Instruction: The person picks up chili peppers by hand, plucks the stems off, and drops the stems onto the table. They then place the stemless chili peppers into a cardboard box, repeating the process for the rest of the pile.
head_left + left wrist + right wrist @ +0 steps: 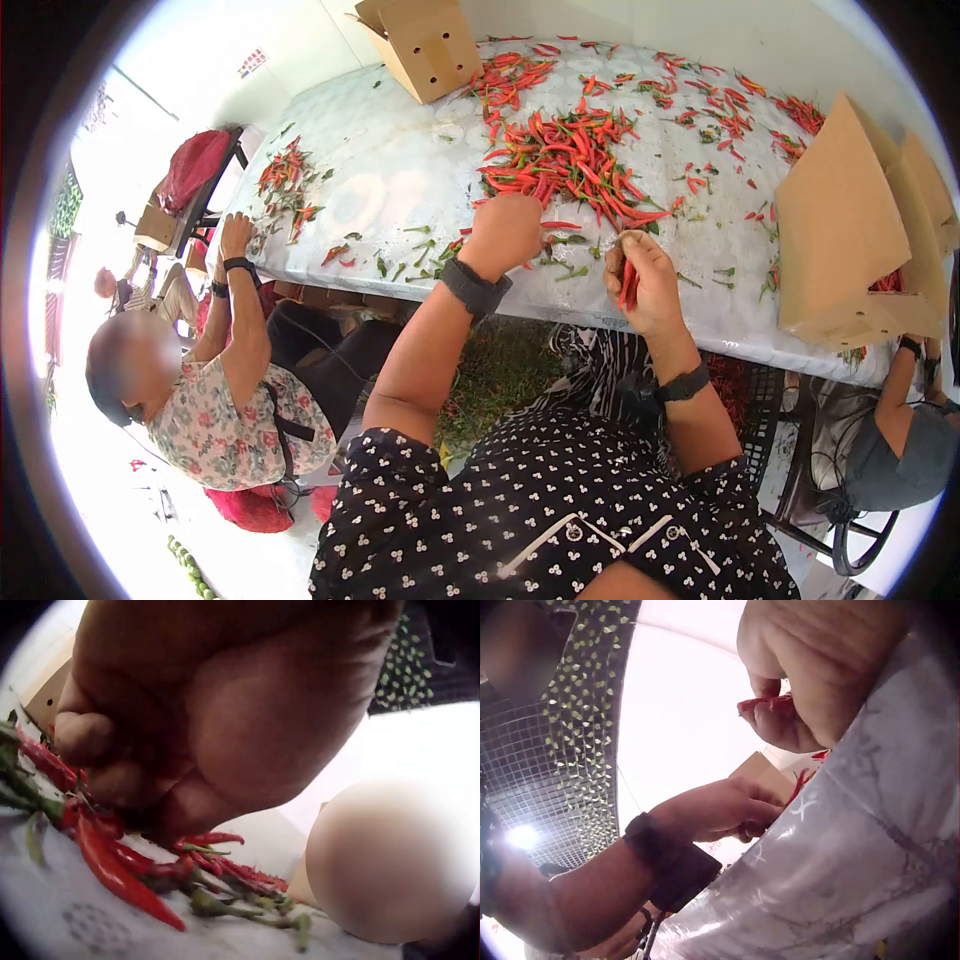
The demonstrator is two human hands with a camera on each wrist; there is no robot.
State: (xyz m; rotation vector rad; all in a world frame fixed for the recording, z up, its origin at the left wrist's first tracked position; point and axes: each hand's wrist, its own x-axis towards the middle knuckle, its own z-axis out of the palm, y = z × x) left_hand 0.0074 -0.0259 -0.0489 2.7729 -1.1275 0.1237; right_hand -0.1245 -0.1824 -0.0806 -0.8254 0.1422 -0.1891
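Note:
Red chillies [570, 160] with green stems lie in a large pile on the covered table [380, 200]. At the pile's near edge is the left hand [505, 235], its fingers curled downward. In the left wrist view, this hand [217, 712] reaches in among chillies [124, 881]; its fingertips are partly hidden, so I cannot tell if they pinch one. To its right, the right hand [645, 280] grips red chillies [628, 284] above the table's front edge. The right wrist view shows the right hand [825, 671] with red chilli [763, 706] between thumb and fingers.
An upright cardboard box [425, 55] stands at the back; another open box [840, 220], with chillies inside, is at the right. Loose green stems [425, 245] lie along the near edge. One person [230, 420] sits at the left, another [900, 450] at the right.

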